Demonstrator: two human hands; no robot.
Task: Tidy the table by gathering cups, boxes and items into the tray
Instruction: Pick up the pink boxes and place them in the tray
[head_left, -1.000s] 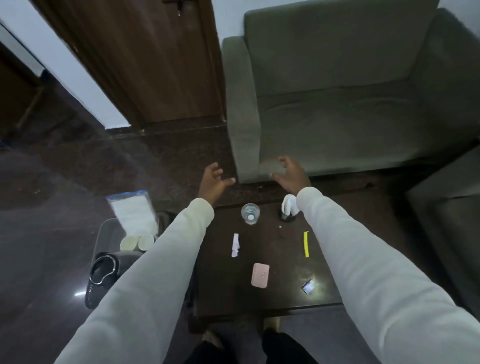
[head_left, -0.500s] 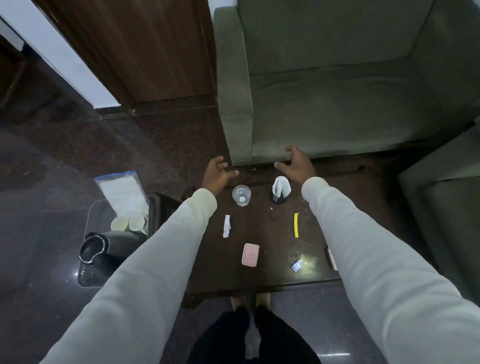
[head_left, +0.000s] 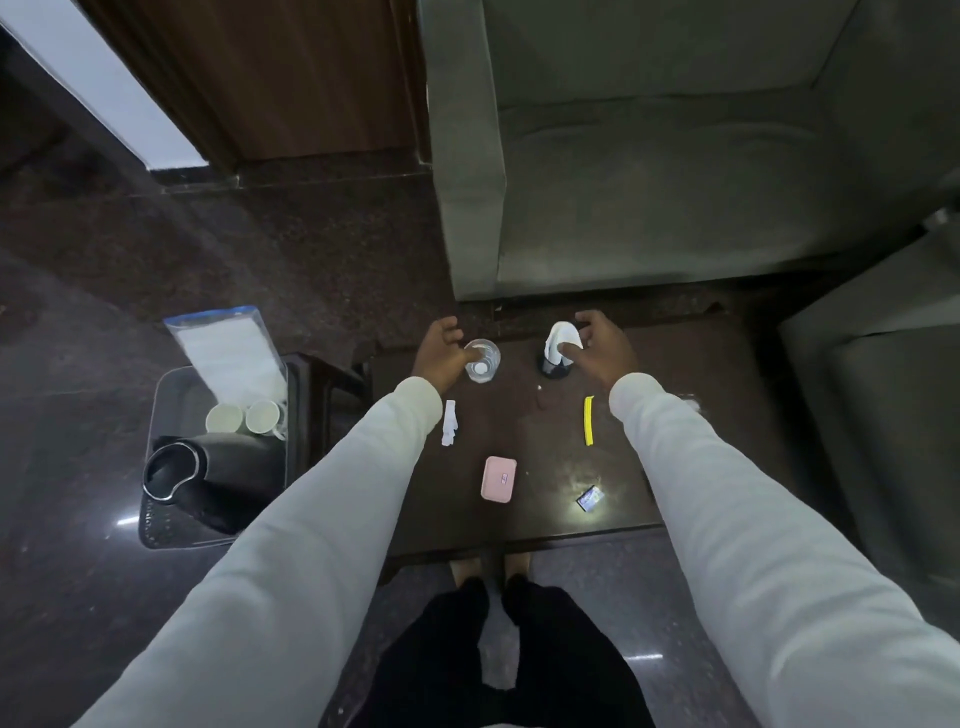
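Note:
On the dark wooden table (head_left: 691, 478) a clear glass (head_left: 483, 364) stands at the far edge. My left hand (head_left: 439, 356) is just left of it, fingers apart, thumb at its rim. My right hand (head_left: 605, 351) curls beside a white tissue in a black holder (head_left: 555, 347), thumb and fingers touching its right side without closing on it. Also on the table lie a white paper scrap (head_left: 449, 428), a pink box (head_left: 498, 478), a yellow strip (head_left: 588, 421) and a small blue-white packet (head_left: 589, 500). The tray (head_left: 156, 525) sits left of the table.
The tray holds a black kettle (head_left: 213, 467), two paper cups (head_left: 244, 417) and a clear plastic bag of white items (head_left: 228, 348). A grey sofa (head_left: 649, 182) stands right behind the table, another seat (head_left: 883, 395) at the right. My feet are at the table's near edge.
Both hands have drawn back from the sofa's edge and come down to the table's far edge, the left reaching the glass and the right reaching the tissue holder. The view has tilted downward.

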